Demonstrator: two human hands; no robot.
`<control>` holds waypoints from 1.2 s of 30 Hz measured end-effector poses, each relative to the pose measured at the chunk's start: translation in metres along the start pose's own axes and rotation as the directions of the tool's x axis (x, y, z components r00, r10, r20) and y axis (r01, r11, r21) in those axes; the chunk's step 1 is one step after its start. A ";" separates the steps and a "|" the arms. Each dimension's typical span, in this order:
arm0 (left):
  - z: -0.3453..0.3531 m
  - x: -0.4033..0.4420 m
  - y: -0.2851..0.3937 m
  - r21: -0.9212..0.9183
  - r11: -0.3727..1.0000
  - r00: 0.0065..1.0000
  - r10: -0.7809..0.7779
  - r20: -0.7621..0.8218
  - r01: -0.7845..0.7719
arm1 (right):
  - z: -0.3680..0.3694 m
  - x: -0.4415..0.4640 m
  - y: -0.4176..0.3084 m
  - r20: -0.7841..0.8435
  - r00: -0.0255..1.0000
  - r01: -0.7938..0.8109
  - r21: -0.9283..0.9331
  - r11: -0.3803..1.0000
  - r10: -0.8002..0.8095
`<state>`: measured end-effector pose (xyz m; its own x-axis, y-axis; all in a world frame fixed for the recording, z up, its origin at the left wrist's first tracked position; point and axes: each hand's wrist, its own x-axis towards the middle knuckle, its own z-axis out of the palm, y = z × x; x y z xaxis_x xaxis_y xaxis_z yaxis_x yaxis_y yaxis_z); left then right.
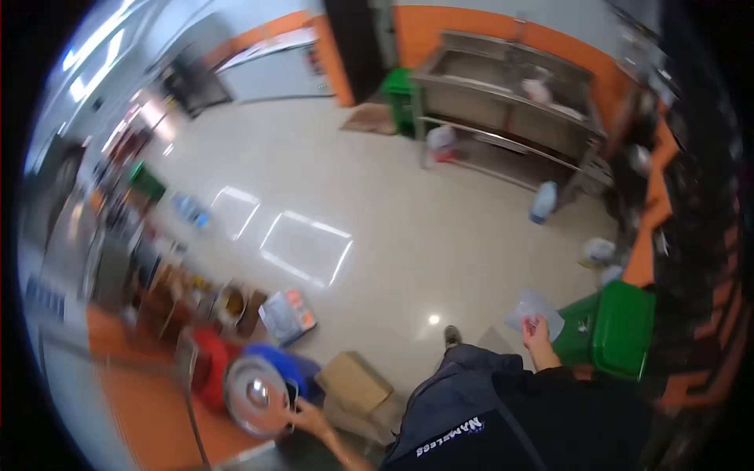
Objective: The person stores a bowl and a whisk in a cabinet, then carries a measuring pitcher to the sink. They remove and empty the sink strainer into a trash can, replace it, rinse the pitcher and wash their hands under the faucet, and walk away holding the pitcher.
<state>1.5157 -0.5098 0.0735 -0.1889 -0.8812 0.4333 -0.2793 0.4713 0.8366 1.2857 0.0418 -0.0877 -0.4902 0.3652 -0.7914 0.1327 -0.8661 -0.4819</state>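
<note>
On the black top point(585, 416), "NAMELESS" point(449, 437).

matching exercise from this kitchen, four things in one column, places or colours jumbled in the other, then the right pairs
1. metal lid
2. clear plastic
3. sink
4. cardboard box

A. brown
B. in the right hand
C. against the far wall
D. at the left hand

Pairs: 1-D, 2-B, 3-C, 4-A
</note>
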 end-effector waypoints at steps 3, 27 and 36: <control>0.172 -0.025 0.111 -0.099 0.983 0.869 -0.089 0.487 0.156 | 0.014 0.022 -0.039 0.046 0.998 -0.049 0.144 0.988 0.042; 0.881 0.025 0.352 -0.271 0.957 0.184 0.286 0.941 -0.103 | 0.659 0.140 -0.192 0.847 0.523 0.325 -0.100 0.940 -0.091; 1.153 -0.015 0.551 -0.474 0.877 -0.132 0.481 0.867 0.083 | 0.826 0.209 -0.275 0.785 0.601 0.676 -0.402 0.617 -0.147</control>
<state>0.2797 -0.1944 0.1416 -0.9255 0.3748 0.0551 0.1858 0.3222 0.9283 0.4346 0.0749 0.1900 -0.9908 0.0794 -0.1095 0.0967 -0.1505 -0.9839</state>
